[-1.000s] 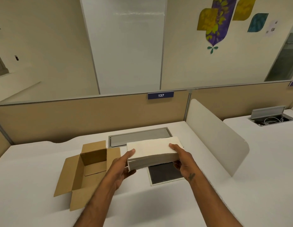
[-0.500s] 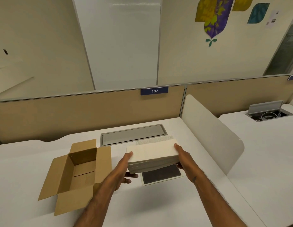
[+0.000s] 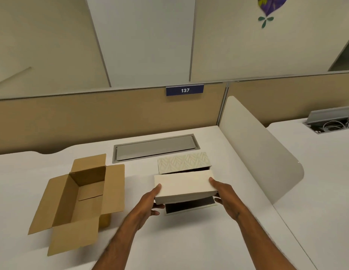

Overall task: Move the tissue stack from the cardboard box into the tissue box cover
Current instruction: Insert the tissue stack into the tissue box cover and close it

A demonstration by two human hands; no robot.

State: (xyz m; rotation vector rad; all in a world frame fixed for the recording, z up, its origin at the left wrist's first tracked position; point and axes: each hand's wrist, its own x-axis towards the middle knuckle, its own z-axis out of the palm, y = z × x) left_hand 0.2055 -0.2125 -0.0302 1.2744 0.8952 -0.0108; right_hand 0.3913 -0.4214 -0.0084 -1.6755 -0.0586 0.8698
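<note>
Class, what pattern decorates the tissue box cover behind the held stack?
A pale leaf pattern on cream covers the tissue box cover, seen in the head view.

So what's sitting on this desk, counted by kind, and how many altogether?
Cardboard box, open and empty: 1
Tissue stack, held in both hands: 1
Leaf-patterned tissue box cover: 1
Dark-faced panel lying flat below the stack: 1
Total: 4

Tissue stack [image 3: 184, 185]: cream block, level, held above desk over cover. Cardboard box [image 3: 80, 199]: brown, flaps open, left. Tissue box cover [image 3: 183, 162]: leaf-patterned, open, behind/under stack.
</note>
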